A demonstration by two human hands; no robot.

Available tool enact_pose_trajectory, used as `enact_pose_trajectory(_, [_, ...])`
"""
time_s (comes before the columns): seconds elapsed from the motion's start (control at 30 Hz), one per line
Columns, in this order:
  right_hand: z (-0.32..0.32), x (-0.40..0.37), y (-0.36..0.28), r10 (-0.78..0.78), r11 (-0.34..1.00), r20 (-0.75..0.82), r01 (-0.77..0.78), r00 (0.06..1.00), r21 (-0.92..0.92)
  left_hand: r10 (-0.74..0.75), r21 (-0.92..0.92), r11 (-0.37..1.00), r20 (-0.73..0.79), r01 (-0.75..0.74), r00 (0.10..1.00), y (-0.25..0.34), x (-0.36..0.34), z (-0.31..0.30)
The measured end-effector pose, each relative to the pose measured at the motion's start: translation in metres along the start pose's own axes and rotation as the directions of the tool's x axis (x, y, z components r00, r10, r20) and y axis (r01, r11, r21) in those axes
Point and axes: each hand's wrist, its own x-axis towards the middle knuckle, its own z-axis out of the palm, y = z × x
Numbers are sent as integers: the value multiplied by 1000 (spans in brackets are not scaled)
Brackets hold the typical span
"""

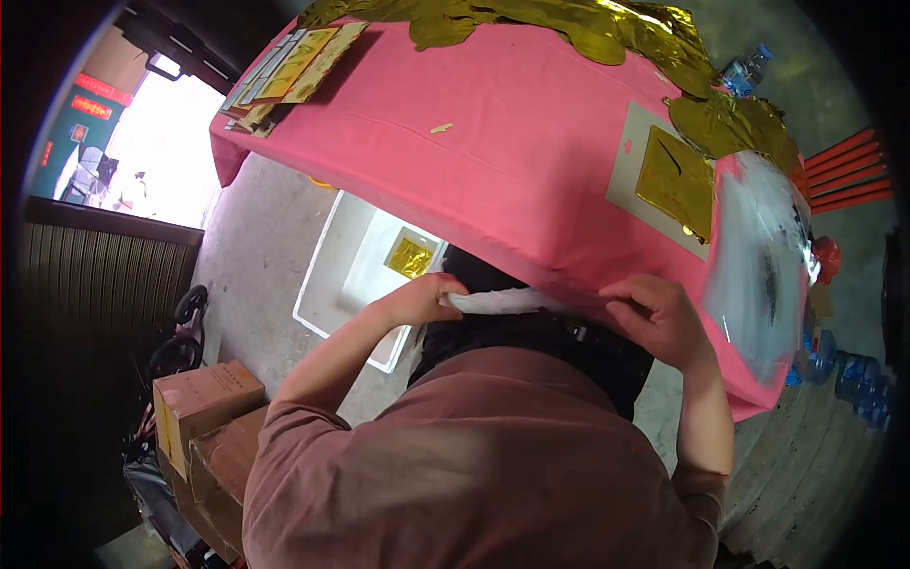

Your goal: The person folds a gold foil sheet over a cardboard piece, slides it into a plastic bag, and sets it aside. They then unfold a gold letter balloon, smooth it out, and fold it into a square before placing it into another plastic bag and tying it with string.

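Note:
In front of my waist, my left hand (425, 300) is closed on the gathered end of a whitish see-through plastic bag (498, 302). The plastic runs rightward, growing fainter along the edge of the pink-covered table (493, 161). At its other end my right hand (654, 318) is closed, thumb and fingers pinched together at the film. Near that hand, a grey-white card with a gold foil panel (671, 180) lies on the cloth. A pile of clear plastic bags (763, 266) drapes over the table's right end.
Gold foil pieces (588, 28) cover the table's far edge. Stacked printed cards (299, 71) sit at its left end. Below stands a white foam box (351, 256) with a gold-panelled card (410, 254) inside. Cardboard boxes (209, 398) are at left, water bottles (858, 379) at right.

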Motion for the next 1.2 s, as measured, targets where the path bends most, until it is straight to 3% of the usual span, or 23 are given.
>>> enact_pose_trajectory(0.07, [1,3,2,5,1000,6,-5,1000,-4,1,-55,999,-44,-3,999,-9,-6,0])
enact_pose_trajectory(0.17, [2,8,4,24,999,-14,-23,1000,41,-52,-117,993,-292,18,955,-20,1,-1])
enact_pose_trajectory(0.27, [2,10,8,80,995,4,-80,997,64,-18,-77,997,-324,-8,946,-8,16,1])
enact_pose_trajectory(0.4, [5,9,13,86,988,-30,-81,996,129,18,-51,998,-255,-32,967,5,41,5])
enact_pose_trajectory(0.47, [6,7,15,89,986,-35,-83,995,148,-11,84,996,-63,16,998,5,54,5])
enact_pose_trajectory(0.57, [7,7,15,78,984,-51,-69,996,165,-26,51,998,-3,27,1000,4,63,7])
enact_pose_trajectory(0.7, [7,6,15,54,988,-58,-45,997,147,-6,71,997,-48,9,999,0,63,9])
enact_pose_trajectory(0.77, [8,6,16,56,986,-59,-46,997,159,2,-54,998,-137,-10,991,-2,58,10])
enact_pose_trajectory(0.9, [6,6,15,53,987,-38,-46,998,152,-19,-77,997,-276,-2,961,22,35,4])
enact_pose_trajectory(0.97, [4,6,14,58,988,-32,-53,998,143,172,210,973,-407,-92,897,49,17,-4])
enact_pose_trajectory(1.0, [3,7,15,80,983,-11,-77,997,169,181,217,971,-406,-98,896,66,9,-9])
enact_pose_trajectory(1.07, [2,10,11,103,977,-2,-100,995,190,338,211,941,-525,-265,781,105,-8,-23])
enact_pose_trajectory(1.13, [-2,29,-6,36,958,-18,-29,999,286,320,94,942,-543,-323,777,138,-13,-45])
enact_pose_trajectory(1.17, [-5,36,-20,34,961,-29,-25,999,277,438,197,897,-520,-396,733,159,-12,-58])
enact_pose_trajectory(1.2, [-9,46,-37,50,932,101,-83,994,354,456,210,888,-518,-408,724,175,-5,-70])
